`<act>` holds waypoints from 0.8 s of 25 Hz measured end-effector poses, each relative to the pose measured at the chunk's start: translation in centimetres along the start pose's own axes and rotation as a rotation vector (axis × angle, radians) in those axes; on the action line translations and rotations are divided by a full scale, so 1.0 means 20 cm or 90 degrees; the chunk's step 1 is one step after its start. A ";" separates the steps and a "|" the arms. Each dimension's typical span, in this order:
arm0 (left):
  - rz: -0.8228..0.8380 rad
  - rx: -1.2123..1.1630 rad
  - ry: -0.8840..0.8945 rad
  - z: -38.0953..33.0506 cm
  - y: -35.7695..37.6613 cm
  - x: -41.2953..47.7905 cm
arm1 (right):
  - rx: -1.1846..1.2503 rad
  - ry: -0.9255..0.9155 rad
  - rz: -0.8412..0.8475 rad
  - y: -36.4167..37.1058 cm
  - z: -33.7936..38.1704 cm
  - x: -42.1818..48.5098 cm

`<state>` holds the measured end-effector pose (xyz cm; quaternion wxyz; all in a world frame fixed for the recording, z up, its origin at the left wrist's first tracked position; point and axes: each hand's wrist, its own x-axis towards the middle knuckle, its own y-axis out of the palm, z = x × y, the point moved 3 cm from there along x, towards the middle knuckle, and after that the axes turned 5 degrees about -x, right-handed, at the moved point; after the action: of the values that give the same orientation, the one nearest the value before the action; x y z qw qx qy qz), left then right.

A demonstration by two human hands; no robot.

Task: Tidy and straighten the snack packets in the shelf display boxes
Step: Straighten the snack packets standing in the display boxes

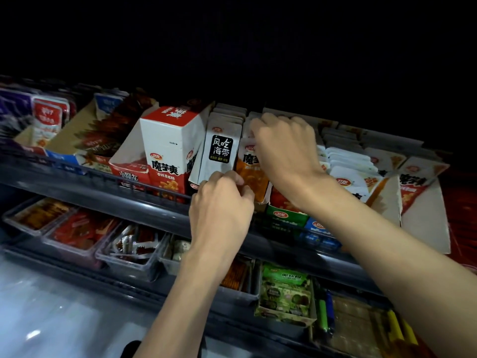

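Above left grip [222, 205], right grip [284, 148] clasps tops of orange-and-white foil snack packets [251, 174]; left pinches their base, likely squaring the row.

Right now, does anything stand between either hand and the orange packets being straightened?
Nothing visible does. The right hand grips the tops of the orange packets, and the left hand is at the front packet's lower edge, beside the white seaweed packet.

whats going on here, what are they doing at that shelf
A person is tidying snack packets on the upper shelf. Their right hand reaches over and grips the tops of the orange packets, while the left hand pinches at the base of the white packets just beside them.
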<state>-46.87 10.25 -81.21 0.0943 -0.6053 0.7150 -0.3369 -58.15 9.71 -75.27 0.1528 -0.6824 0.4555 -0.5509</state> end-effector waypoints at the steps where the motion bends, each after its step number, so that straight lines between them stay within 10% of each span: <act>1: -0.008 -0.012 -0.002 0.00 0.00 0.00 | 0.004 0.001 -0.015 0.00 0.00 0.00; 11: -0.193 -0.306 0.146 -0.04 -0.04 -0.03 | 0.304 0.026 -0.404 -0.39 -0.21 -0.07; 20: -0.036 -0.492 0.328 -0.21 -0.02 -0.18 | 0.900 0.310 -0.206 -0.38 -0.49 -0.41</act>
<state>-48.03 15.15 -78.75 -0.3281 -0.5118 0.7716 -0.1874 -63.29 23.08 -71.51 0.3656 -0.3398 -0.0900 -0.8618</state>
